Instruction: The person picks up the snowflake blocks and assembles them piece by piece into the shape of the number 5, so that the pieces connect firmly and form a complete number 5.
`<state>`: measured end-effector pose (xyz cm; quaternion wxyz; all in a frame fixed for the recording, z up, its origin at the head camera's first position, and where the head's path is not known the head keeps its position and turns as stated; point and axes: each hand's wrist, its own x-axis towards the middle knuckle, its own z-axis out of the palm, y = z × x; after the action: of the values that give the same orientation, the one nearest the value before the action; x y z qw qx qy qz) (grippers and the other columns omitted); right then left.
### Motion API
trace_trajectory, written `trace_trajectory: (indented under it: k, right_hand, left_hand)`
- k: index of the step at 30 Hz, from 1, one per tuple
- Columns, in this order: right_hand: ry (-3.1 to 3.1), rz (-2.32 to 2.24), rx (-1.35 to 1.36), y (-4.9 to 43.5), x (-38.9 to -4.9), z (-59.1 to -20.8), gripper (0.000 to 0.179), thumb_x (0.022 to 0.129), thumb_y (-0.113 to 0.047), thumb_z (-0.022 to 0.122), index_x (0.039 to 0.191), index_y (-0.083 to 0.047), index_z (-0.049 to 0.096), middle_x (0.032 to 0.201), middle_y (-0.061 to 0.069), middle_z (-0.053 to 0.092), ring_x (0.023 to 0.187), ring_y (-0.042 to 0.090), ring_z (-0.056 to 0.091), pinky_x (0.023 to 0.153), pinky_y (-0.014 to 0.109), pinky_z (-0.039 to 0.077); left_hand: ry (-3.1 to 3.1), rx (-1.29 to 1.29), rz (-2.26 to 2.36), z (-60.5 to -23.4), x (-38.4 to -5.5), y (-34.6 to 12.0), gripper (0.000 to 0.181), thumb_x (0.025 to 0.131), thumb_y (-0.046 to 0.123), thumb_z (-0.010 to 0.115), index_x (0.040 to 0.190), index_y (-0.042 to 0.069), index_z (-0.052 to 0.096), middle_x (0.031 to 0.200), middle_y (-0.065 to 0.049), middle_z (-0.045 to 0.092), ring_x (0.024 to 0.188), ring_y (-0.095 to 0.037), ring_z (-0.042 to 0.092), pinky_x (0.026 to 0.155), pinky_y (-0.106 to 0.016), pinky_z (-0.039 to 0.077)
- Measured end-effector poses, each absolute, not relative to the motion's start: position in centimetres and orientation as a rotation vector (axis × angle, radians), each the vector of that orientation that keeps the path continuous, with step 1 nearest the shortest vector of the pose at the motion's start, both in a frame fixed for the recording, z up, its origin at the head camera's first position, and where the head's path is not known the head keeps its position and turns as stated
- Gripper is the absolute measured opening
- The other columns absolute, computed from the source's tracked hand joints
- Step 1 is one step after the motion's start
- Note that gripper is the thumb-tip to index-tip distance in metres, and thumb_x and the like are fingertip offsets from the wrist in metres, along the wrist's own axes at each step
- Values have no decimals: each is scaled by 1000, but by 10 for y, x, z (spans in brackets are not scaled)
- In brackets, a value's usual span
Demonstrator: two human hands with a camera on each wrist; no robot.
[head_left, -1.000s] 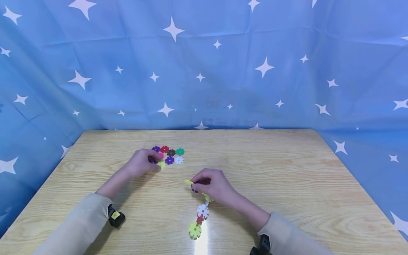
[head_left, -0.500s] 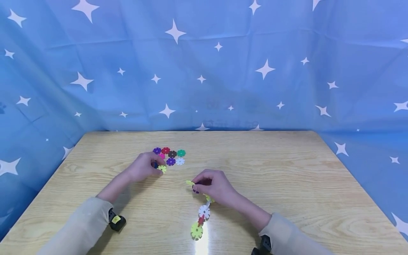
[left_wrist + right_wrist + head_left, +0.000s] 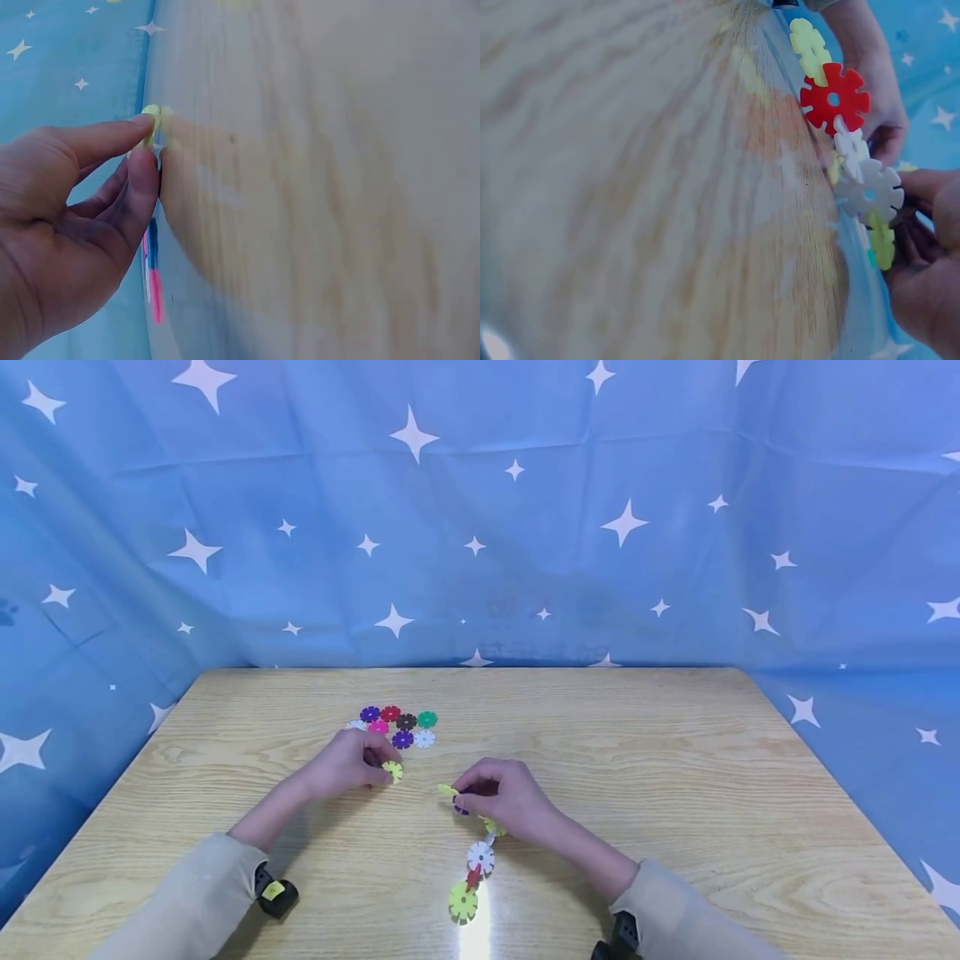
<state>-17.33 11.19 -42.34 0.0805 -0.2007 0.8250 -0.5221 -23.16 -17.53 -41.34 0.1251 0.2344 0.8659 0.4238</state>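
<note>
My left hand (image 3: 347, 764) pinches a yellow notched plastic disc (image 3: 392, 770) between thumb and fingertips, just in front of a group of loose discs. In the left wrist view the yellow disc (image 3: 152, 120) stands edge-on at the fingertips. My right hand (image 3: 513, 797) grips the far end of a chain of interlocked discs, at a purple disc (image 3: 461, 804) with a yellow disc (image 3: 447, 790) on its tip. From that hand the chain runs toward the near side through a white disc (image 3: 481, 858) and a red disc (image 3: 834, 99) to a yellow end disc (image 3: 463, 902). The fingers hide part of it.
Behind the left hand, several loose discs lie on the wooden table (image 3: 675, 760), among them a green disc (image 3: 427, 719), a pink disc (image 3: 378, 727) and a white disc (image 3: 424, 739). A blue star-patterned curtain (image 3: 480, 510) hangs behind the table's far edge.
My left hand has drawn the yellow disc out of the loose group, toward the right and nearer to me. The right hand holds the chain in nearly the same place.
</note>
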Motion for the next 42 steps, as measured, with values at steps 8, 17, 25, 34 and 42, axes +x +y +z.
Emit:
trace_trajectory:
  k: [8,17,25,34,42]
  right_hand:
    - [2474,-1561,-593,111,-174,-425,11,89,-8,78,100,-11,79,95,-2,70,86,17,64,75,27,56]
    - [2454,-1583,-600,111,-173,-425,11,89,-7,78,100,-9,78,96,-1,70,85,17,65,74,27,57]
    - [2449,-1619,-605,112,-172,-426,11,89,-5,78,100,-7,79,95,0,71,84,18,65,74,27,57]
    - [2453,-1600,-633,113,-172,-427,10,90,-5,77,99,-10,79,95,-1,71,84,17,66,75,27,57]
    - [2449,-1627,-709,114,-171,-426,12,89,-1,76,98,-7,80,97,0,72,87,16,67,78,28,58]
  left_hand:
    - [2355,733,1316,-413,-225,-165,14,93,-4,68,106,-5,73,80,-8,65,65,-19,63,58,-31,59]
    - [2251,714,1364,-410,-216,-151,14,97,-1,64,109,-4,71,89,-11,65,70,-23,67,61,-34,60]
    - [2190,720,1425,-407,-214,-146,16,99,2,63,113,-1,71,87,-11,65,67,-23,64,61,-33,57]
    - [2174,705,1435,-402,-213,-143,18,99,5,66,114,2,74,84,-12,68,67,-20,62,62,-32,56]
    - [2175,760,1408,-401,-211,-140,19,98,3,67,114,-5,73,83,-10,69,64,-20,62,60,-32,56]
